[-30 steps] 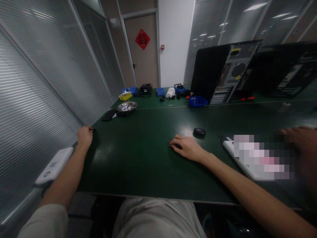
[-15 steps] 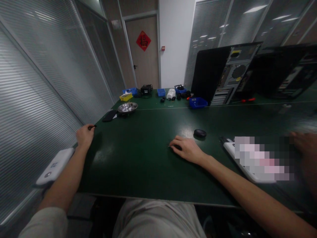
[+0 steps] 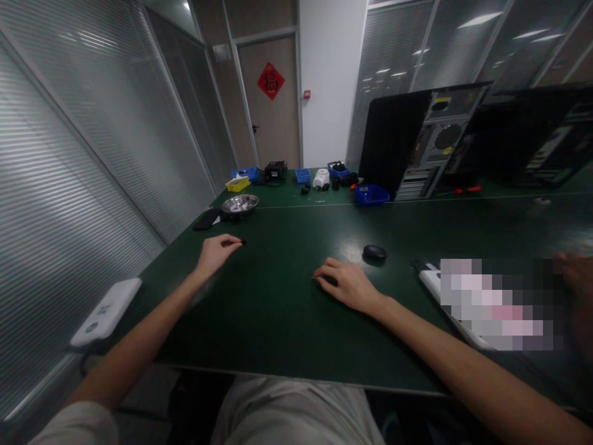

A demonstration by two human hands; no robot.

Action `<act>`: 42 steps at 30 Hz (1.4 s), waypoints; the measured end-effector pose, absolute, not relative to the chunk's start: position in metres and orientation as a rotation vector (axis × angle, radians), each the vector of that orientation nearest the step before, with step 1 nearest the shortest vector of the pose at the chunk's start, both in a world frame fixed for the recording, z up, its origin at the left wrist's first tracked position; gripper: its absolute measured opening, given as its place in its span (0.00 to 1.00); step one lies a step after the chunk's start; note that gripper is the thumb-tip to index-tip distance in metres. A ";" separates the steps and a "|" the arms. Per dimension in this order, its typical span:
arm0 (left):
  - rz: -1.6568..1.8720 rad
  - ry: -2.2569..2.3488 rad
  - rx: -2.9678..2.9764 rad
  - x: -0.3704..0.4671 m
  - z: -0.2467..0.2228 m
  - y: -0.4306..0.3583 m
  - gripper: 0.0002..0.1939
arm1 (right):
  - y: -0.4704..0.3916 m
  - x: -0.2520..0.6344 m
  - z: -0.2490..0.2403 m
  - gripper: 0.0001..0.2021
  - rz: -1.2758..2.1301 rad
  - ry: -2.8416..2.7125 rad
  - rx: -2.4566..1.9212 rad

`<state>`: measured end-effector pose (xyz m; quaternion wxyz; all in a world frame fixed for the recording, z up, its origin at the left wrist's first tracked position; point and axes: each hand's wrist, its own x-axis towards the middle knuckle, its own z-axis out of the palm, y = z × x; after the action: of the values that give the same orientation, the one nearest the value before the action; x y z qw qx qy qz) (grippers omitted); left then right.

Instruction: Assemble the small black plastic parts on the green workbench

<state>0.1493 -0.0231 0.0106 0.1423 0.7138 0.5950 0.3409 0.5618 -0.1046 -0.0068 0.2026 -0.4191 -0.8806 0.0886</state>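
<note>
The black mouse [image 3: 374, 253] lay on the green table [image 3: 278, 309], and everything else was spread around it. Well to the left of the mouse, the left hand [image 3: 215, 253] hung over the table with thumb and fingertips pinched together on a small dark piece [image 3: 243, 242] — too small to make out in detail. Nearer, just to the left of the mouse and closer to the wearer, the right hand [image 3: 346, 285] was curled low at the tabletop, its fingertips closed on a slim item [image 3: 314, 277] whose thin end poked out to the left. The hand and the mouse did not touch.

To the right of the mouse lay a white device [image 3: 433, 281], partly blurred out, and farther right was another person's hand [image 3: 574, 272], too blurred to tell whether it gripped anything. Beyond the mouse stood a blue bin [image 3: 372, 196] and a computer case [image 3: 393, 142]; far to its left, and farther back, were a metal dish [image 3: 239, 205] and a flat black object [image 3: 207, 219].
</note>
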 end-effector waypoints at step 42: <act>0.775 0.871 1.973 0.293 -0.013 -0.083 0.11 | -0.107 0.557 -0.009 0.13 0.432 -2.330 -0.991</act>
<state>0.2934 -0.0828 -0.0134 0.4122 0.7843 0.3464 0.3083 0.5567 -0.1067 -0.0090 0.2828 -0.3701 -0.8701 0.1612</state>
